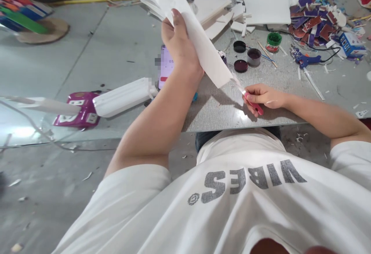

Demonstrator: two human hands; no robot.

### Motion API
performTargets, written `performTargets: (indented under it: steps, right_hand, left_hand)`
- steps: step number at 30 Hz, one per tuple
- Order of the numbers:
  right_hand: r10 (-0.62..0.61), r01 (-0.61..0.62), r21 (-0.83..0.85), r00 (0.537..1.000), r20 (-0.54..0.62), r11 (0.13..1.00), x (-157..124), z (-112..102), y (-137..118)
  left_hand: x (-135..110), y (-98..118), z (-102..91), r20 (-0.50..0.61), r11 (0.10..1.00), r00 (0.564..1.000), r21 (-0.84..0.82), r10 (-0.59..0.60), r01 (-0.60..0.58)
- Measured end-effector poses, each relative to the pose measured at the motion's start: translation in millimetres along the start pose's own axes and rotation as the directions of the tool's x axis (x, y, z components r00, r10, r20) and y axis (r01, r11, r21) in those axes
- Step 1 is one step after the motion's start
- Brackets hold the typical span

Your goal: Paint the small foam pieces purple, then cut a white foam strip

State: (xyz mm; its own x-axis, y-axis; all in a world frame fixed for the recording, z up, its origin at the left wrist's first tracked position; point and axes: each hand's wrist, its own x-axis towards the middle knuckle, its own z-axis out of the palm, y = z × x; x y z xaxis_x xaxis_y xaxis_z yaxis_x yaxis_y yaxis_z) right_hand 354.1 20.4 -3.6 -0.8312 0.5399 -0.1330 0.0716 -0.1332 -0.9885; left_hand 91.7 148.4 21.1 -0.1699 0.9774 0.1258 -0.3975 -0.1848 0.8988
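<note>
My left hand [182,41] is closed around a long white foam board strip [197,29], its thumb lying along the near face. The strip slants from the top of the view down to the right, above the table. My right hand [261,97] grips a paintbrush [255,105] by its pink handle. The brush's pale, slightly blurred tip touches or nearly touches the strip's lower end. Beyond the strip stand an open dark paint pot [254,57], dark round lids [240,65] and a green paint jar [273,42].
Left are a purple toy-like body [79,109], a white fluted piece [124,97] and a phone [165,68]. White boards [208,2] are stacked at the back. Right are a blue glue gun [305,58], a small blue box [352,45] and a heap of coloured pieces [314,22].
</note>
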Motion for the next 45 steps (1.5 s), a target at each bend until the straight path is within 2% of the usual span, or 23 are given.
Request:
performTargets:
  steps: [2, 4, 8, 11, 14, 16, 19, 22, 25, 27, 32, 34, 37, 40, 45]
  right_hand:
    - [-0.011, 0.011, 0.008, 0.999, -0.041, 1.0, -2, -6, -3]
    - [0.01, -0.011, -0.008, 0.994, -0.111, 1.0, -4, -12, -6]
    - [0.063, -0.092, -0.067, 0.937, -0.344, 0.994, -5, -22, -10]
    - [0.061, -0.112, -0.097, 0.905, -0.422, 0.989, -4, -28, -12]
    - [0.06, -0.153, -0.154, 0.87, -0.49, 0.976, -5, -31, -14]
    - [0.047, -0.173, -0.19, 0.846, -0.531, 0.966, -6, -32, -17]
    - [0.029, -0.185, -0.226, 0.831, -0.555, 0.956, -8, -29, -23]
    - [0.025, -0.196, -0.257, 0.836, -0.548, 0.946, -9, -23, -29]
    - [0.033, -0.199, -0.259, 0.846, -0.533, 0.945, -9, -19, -33]
    - [0.05, -0.215, -0.255, 0.847, -0.529, 0.943, -9, -18, -33]
    - [0.109, -0.28, -0.227, 0.819, -0.563, 0.933, -8, -16, -34]
    - [0.128, -0.298, -0.206, 0.802, -0.583, 0.932, -8, -15, -36]
    - [0.139, -0.305, -0.188, 0.792, -0.594, 0.934, -10, -15, -39]
    - [0.14, -0.3, -0.191, 0.804, -0.578, 0.935, -10, -19, -35]
    - [0.044, -0.221, -0.254, 0.828, -0.56, 0.942, -8, -29, -21]
  left_hand:
    - [10, -3, -8.8, -0.097, 0.989, 0.984, 0.028, 0.149, -0.147]
    - [16, -7, -14.6, -0.113, 0.965, 0.958, 0.044, 0.262, -0.259]
    - [13, -16, -15.5, -0.008, 0.941, 0.941, -0.005, 0.338, -0.338]
    - [-2, -15, -8.4, 0.117, 0.937, 0.93, -0.053, 0.349, -0.345]
    - [-23, -6, -0.6, 0.294, 0.974, 0.929, -0.042, 0.226, -0.223]
    - [-37, 2, 2.9, 0.398, 0.994, 0.914, 0.03, 0.083, -0.104]
    - [-57, 12, 7.1, 0.537, 0.979, 0.826, 0.188, -0.172, 0.082]
    - [-73, 15, 13.3, 0.583, 0.94, 0.745, 0.287, -0.324, 0.184]
    - [-81, 13, 19.6, 0.562, 0.9, 0.709, 0.347, -0.425, 0.264]
    - [-81, 11, 21.4, 0.527, 0.891, 0.727, 0.354, -0.441, 0.284]
    - [-67, 12, 14.7, 0.402, 0.898, 0.837, 0.382, -0.372, 0.216]
    - [-59, 14, 9.6, 0.355, 0.888, 0.863, 0.416, -0.359, 0.198]
    - [-50, 15, 1.9, 0.337, 0.887, 0.879, 0.427, -0.338, 0.177]
    - [-44, 11, -4.1, 0.366, 0.908, 0.885, 0.398, -0.289, 0.131]
    - [-39, 4, -9.0, 0.381, 0.925, 0.875, 0.343, -0.297, 0.165]
